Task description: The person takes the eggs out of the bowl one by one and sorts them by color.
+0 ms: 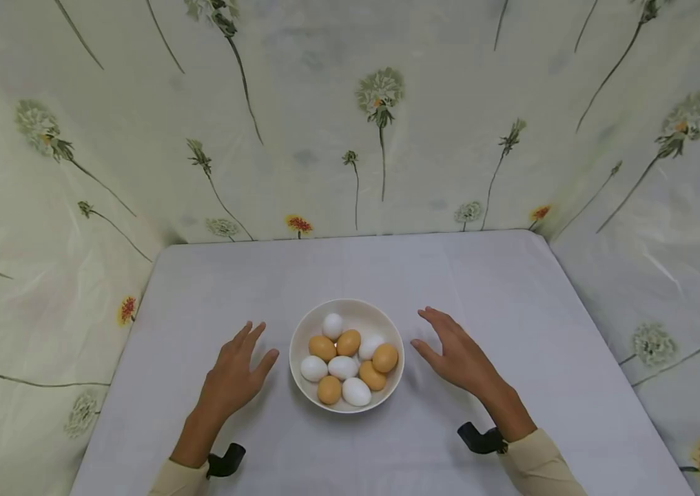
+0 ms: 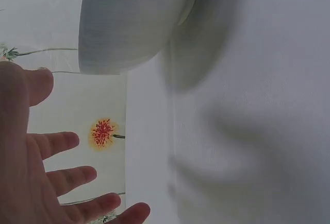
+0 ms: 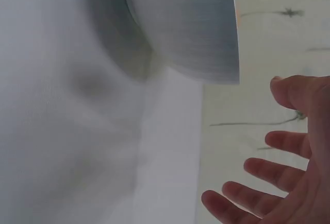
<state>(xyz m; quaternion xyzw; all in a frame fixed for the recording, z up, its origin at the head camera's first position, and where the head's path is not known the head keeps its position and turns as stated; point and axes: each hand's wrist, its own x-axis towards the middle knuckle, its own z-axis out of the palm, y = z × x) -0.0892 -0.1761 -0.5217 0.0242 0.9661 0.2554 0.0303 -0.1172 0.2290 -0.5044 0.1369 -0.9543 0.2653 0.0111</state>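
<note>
A round white bowl (image 1: pixel 296 377) stands on the table, holding several white eggs (image 1: pixel 356 392) and several brown eggs (image 1: pixel 328 390). To its left hovers my left hand (image 1: pixel 233 375), fingers spread and apart from the bowl. On the other side my right hand (image 1: pixel 458 355) is held with thumb and fingers extended, also not touching it. From the left wrist view, the bowl's outer wall (image 2: pixel 129 23) shows beyond the thumb. The right wrist view has the same wall (image 3: pixel 188 28) above the fingers. Neither hand holds anything.
A white cloth covers the table (image 1: pixel 449 289). Curtains (image 1: pixel 319 124) printed with dandelions and red-orange flowers hang behind it and along both sides. A black wrist mount (image 1: pixel 226 460) sits on the left wrist, another black mount (image 1: pixel 479 438) on the right.
</note>
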